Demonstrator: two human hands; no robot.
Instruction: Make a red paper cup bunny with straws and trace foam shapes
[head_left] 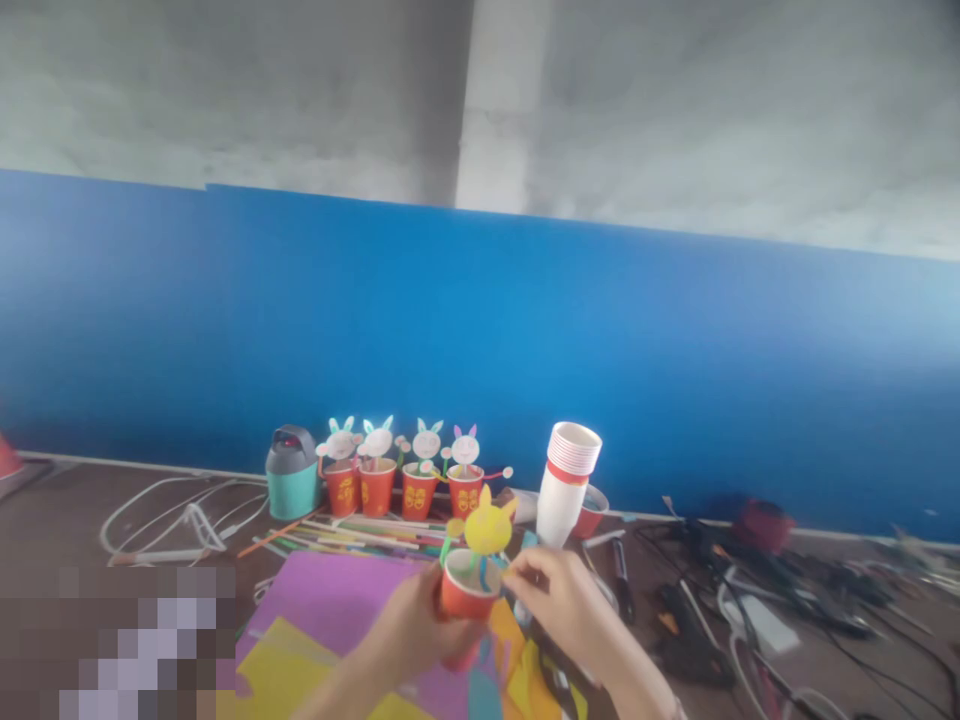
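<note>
My left hand (411, 622) is wrapped around a red paper cup (466, 602) with a white rim, held above the coloured paper. A yellow paper rabbit head (487, 530) with two pointed ears rises out of the cup on a blue strip. On its left a green strip ends in a small yellow disc. At the cup's right rim my right hand (561, 592) has thumb and forefinger pinched together; what lies between them is too small to make out. Behind stand several red cups (418, 492) with white rabbit heads.
A tall stack of paper cups (564, 490) stands behind my right hand. Purple paper (337, 590) and yellow paper (281, 670) lie below. Thin coloured sticks (375, 535), a teal container (292, 487), a white cable (142, 510) and dark tangled cables (810, 590) are around, before a blue panel.
</note>
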